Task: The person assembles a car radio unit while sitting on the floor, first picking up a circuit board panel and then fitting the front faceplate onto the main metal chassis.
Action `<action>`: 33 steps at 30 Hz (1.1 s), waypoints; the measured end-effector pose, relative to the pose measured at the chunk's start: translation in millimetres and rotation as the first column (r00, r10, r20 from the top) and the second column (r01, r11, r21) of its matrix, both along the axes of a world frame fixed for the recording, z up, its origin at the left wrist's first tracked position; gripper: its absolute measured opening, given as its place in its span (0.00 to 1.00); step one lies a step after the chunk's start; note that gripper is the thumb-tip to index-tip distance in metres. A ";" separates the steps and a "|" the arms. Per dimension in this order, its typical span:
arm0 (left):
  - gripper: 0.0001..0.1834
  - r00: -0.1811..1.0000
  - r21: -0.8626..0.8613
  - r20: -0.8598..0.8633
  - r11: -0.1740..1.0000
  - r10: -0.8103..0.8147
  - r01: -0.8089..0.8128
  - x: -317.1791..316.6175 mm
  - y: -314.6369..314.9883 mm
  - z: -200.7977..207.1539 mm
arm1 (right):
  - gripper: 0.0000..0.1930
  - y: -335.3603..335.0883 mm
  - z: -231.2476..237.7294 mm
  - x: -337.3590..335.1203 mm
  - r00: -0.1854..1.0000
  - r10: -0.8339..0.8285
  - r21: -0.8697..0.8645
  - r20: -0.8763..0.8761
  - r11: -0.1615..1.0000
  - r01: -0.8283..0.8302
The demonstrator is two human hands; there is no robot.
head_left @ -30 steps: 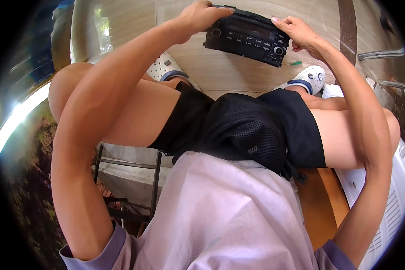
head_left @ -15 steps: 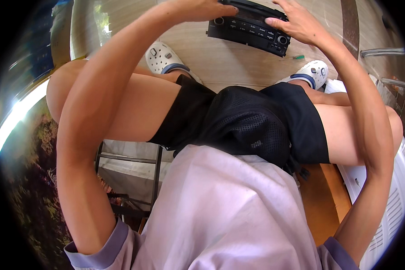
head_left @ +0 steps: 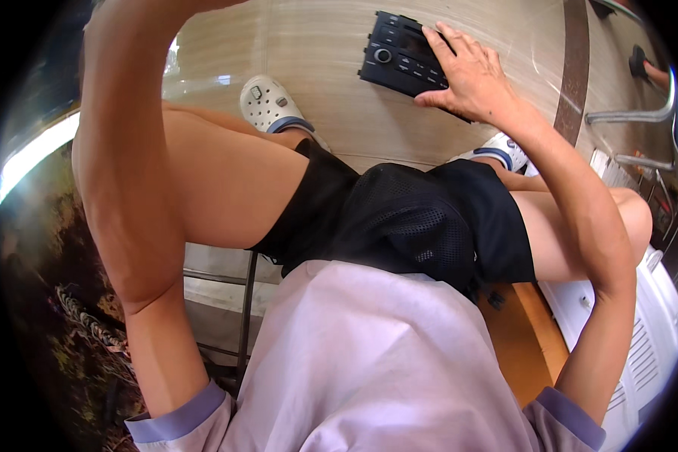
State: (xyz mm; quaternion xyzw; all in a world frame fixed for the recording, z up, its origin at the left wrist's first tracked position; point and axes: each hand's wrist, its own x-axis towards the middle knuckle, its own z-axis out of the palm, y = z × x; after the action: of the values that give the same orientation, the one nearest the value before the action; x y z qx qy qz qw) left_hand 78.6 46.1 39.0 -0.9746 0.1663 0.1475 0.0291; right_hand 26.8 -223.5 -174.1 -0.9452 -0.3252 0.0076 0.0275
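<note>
A black car stereo (head_left: pixel 401 66) with buttons and a round knob lies tilted on the floor at the top middle. My right hand (head_left: pixel 471 75) rests over its right part, fingers spread and lying across the face, the thumb by the near edge. That hand hides the stereo's right end. My left forearm (head_left: pixel 139 98) reaches up along the left side, and the hand itself is cut off by the top edge.
My feet in white clogs (head_left: pixel 267 105) stand on the tiled floor (head_left: pixel 316 45) between me and the stereo. Metal chair legs (head_left: pixel 633 117) are at the right. A white ribbed plastic thing (head_left: pixel 640 361) sits beside my right leg. Patterned fabric (head_left: pixel 60 331) is at the left.
My left hand has left the stereo and gone out of view to the upper left. The right hand stays on it. The small green tool beside the stereo no longer shows.
</note>
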 end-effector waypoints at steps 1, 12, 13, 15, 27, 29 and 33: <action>0.30 0.999 0.044 -0.025 0.999 0.029 -0.028 -0.5 4.6 0.5 | 0.58 10.4 12.6 1.4 0.932 -0.114 -0.111 -0.343 0.991 0.081; 0.22 0.984 -0.075 -0.178 0.997 -0.010 -0.004 -28.0 -9.0 18.6 | 0.61 20.3 9.9 -1.8 0.952 -0.167 -0.193 -0.256 0.974 0.119; 0.22 0.981 -0.082 -0.192 0.997 -0.008 -0.008 -32.1 -2.5 22.5 | 0.61 27.1 10.4 -2.8 0.953 -0.158 -0.175 -0.259 0.978 0.114; 0.21 0.977 -0.098 -0.213 0.995 -0.006 -0.016 -33.2 6.5 24.6 | 0.61 32.5 6.8 -2.9 0.959 -0.124 -0.150 -0.255 0.985 0.088; 0.16 0.955 -0.162 -0.284 0.986 -0.085 0.039 -34.6 9.8 18.8 | 0.61 24.8 8.4 -7.5 0.973 -0.102 -0.201 -0.209 0.978 0.060; 0.15 0.936 -0.147 -0.331 0.987 -0.117 0.072 -44.9 6.8 21.2 | 0.61 26.3 9.8 -2.2 0.966 -0.103 -0.193 -0.237 0.980 0.057; 0.13 0.997 -0.140 0.045 0.988 -0.055 0.061 -67.8 10.3 24.4 | 0.57 28.6 15.5 3.7 0.963 -0.067 -0.146 -0.260 0.989 0.029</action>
State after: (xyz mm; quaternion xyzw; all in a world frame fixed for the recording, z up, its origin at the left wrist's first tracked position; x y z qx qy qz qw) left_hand 10.8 56.4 63.5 -0.9717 0.2039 0.1145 -0.0321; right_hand 30.6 -194.9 -158.7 -0.9430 -0.2941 0.1560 0.0040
